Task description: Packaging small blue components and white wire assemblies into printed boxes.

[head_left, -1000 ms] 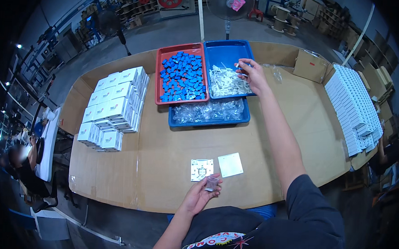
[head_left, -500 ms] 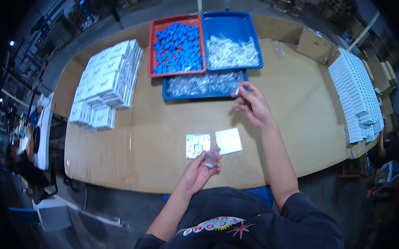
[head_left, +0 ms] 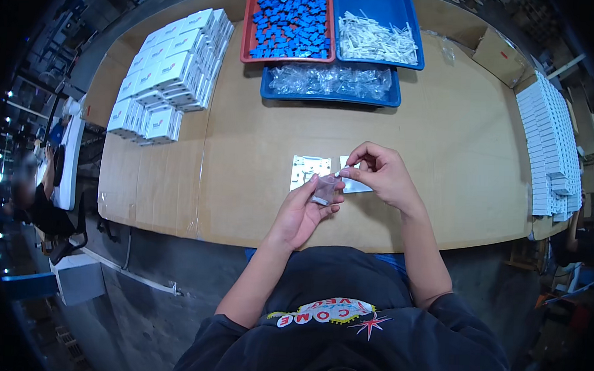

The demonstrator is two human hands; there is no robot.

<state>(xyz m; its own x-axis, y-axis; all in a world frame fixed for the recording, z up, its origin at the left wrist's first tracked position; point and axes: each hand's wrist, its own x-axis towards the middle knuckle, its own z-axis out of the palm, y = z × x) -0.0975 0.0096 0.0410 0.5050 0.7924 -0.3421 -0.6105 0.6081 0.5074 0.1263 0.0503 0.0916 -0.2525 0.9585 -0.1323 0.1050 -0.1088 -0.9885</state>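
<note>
One clear bag (head_left: 326, 188), off the near right corner of the patterned white plate (head_left: 304, 167): on my feed the left hand (head_left: 302, 215) grips it between thumb and fingers. The right hand (head_left: 390, 179), right of that plate, pinches a small white piece (head_left: 339, 175) by the bag's upper edge. I'd steady the bag, mouth spread, pinch light.

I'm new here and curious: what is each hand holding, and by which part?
Left hand: a clear bag, by its sides. Right hand: a small white piece, pinched; by which part is unclear.
</note>
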